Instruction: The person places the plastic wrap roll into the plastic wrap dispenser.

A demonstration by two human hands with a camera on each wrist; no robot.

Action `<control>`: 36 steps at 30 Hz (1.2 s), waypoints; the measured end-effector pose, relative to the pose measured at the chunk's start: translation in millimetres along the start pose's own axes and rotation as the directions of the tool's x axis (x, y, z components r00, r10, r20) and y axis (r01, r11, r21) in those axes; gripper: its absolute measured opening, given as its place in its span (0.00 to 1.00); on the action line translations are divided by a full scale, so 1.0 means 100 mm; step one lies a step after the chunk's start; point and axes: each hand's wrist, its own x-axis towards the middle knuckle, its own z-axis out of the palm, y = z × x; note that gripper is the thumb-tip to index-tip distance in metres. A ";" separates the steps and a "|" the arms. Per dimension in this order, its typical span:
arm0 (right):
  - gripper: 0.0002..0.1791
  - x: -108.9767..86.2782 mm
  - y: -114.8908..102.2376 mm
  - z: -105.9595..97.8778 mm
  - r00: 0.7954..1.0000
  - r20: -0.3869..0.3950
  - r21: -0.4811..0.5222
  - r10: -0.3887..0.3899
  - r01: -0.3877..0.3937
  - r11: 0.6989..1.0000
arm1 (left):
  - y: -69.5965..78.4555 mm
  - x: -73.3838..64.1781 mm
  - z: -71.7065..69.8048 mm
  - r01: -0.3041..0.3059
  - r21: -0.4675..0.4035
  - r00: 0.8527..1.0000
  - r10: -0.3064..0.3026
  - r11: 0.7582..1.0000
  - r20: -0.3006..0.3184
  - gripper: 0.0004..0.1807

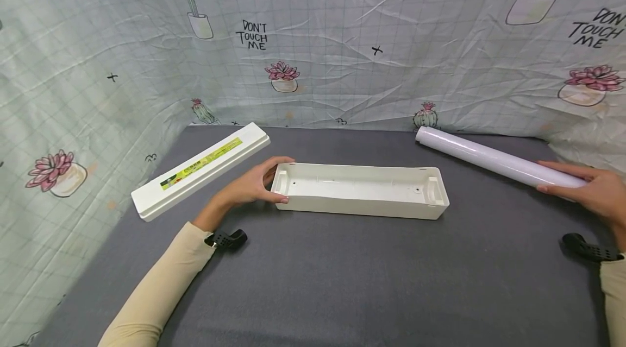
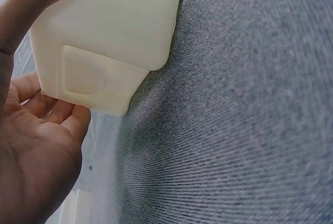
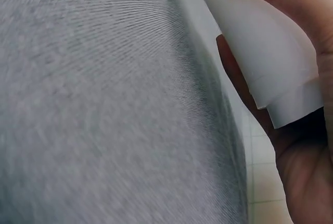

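A long cream plastic tray (image 1: 362, 201) lies open side up in the middle of the grey table. My left hand (image 1: 254, 184) grips its left end, thumb on the near wall and fingers over the far edge; the left wrist view shows that end (image 2: 104, 31) against my palm (image 2: 36, 156). A white roll of film (image 1: 489, 159) lies slanted at the right. My right hand (image 1: 587, 189) curls round its near end, which the right wrist view shows as the roll (image 3: 260, 52) between fingers and palm.
A cream lid (image 1: 200, 170) with a yellow-green label lies at the back left. A cactus-print cloth (image 1: 313, 37) walls the table on the left, back and right. Grey table cloth (image 1: 367, 282) spreads in front of the tray.
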 end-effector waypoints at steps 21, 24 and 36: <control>0.45 -0.25 -0.23 -0.09 1.000 -0.006 -0.010 -0.008 0.008 1.000 | -0.03 0.00 -0.01 -0.006 -0.005 1.000 0.006 1.000 -0.006 0.51; 0.45 -0.27 -0.30 -0.10 1.000 -0.005 -0.017 -0.016 0.015 1.000 | -0.03 0.00 -0.01 -0.007 -0.013 1.000 0.007 1.000 -0.004 0.51; 0.41 -0.35 -0.55 -0.09 0.999 -0.014 0.014 -0.051 0.051 0.999 | -0.05 -0.02 -0.01 -0.018 -0.016 1.000 0.018 1.000 -0.003 0.50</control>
